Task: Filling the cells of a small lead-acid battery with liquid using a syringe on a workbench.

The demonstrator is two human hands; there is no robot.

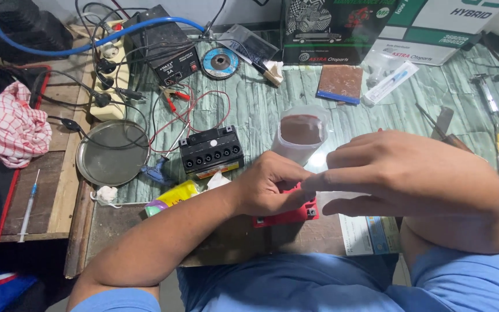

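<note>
Left hand (272, 188) curled, gripping red battery (287, 215) at counter (261, 110) front edge; right hand (399, 173) fingers extended, narrow, touching it. Plastic cup (300, 136) just behind; black battery (212, 151) nearby left.

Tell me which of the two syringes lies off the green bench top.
The bare syringe on the wooden board at far left. The other, the wrapped syringe, lies on the green surface near the boxes.

Your left hand (270, 188) and right hand (402, 173) meet over a red battery (287, 216) on the green table (261, 107). A plastic cup (300, 136) of brown powder stands just behind, a black battery (212, 151) to its left.
</note>
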